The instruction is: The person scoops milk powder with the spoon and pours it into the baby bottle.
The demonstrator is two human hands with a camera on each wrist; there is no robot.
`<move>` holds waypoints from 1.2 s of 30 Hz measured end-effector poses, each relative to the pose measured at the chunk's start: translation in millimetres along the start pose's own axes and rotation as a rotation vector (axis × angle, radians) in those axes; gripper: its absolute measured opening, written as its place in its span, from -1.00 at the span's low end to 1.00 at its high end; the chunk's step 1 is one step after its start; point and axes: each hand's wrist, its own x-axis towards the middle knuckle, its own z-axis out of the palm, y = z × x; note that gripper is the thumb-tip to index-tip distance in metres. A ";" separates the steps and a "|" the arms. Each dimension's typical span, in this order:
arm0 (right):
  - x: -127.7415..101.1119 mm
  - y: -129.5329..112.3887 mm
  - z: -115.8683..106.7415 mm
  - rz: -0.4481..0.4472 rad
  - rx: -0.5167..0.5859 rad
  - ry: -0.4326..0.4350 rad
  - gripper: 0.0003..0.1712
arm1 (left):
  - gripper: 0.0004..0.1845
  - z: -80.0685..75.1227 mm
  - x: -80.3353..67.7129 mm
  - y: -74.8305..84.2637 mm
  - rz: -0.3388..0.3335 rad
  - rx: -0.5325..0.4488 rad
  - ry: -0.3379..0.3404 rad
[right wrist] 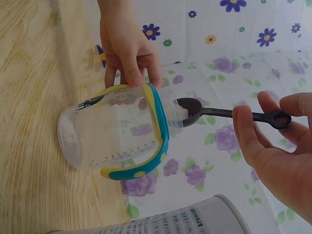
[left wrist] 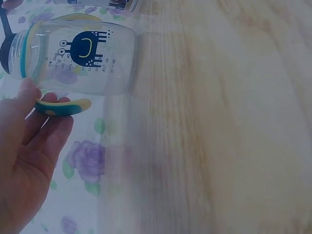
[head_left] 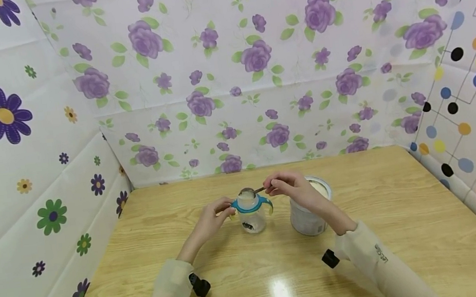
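A clear baby bottle (head_left: 253,222) stands upright on the table, lidless, with a blue-and-yellow two-handled ring round its neck and a dark cartoon print. My left hand (head_left: 211,220) grips one handle (left wrist: 61,107), its thumb close to the ring. Between thumb and fingers, my right hand (head_left: 293,188) pinches the handle of a dark measuring scoop (right wrist: 219,112). The scoop's bowl is tipped against the bottle's open mouth (right wrist: 174,109), with white powder showing at its edge. Beside the bottle, under my right forearm, stands an open can (head_left: 308,219) with pale powder inside.
The wooden table (head_left: 236,286) meets a floral cloth wall (head_left: 229,71) at the back. Patterned sheets hang at the left and right sides. Each wrist wears a small black camera, such as the left one (head_left: 200,286).
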 end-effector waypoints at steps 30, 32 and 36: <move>-5.9 -8.8 -5.8 0.031 -0.085 0.009 -0.59 | -0.83 1.2 -0.5 -0.1 0.004 0.014 0.018; -6.0 -8.5 -6.2 0.026 -0.069 0.014 -0.58 | -0.83 1.0 -0.6 0.1 0.005 0.009 0.016; -5.5 -7.9 -5.8 0.023 -0.051 0.027 -0.57 | -0.83 0.5 -0.6 -0.5 0.004 0.010 0.009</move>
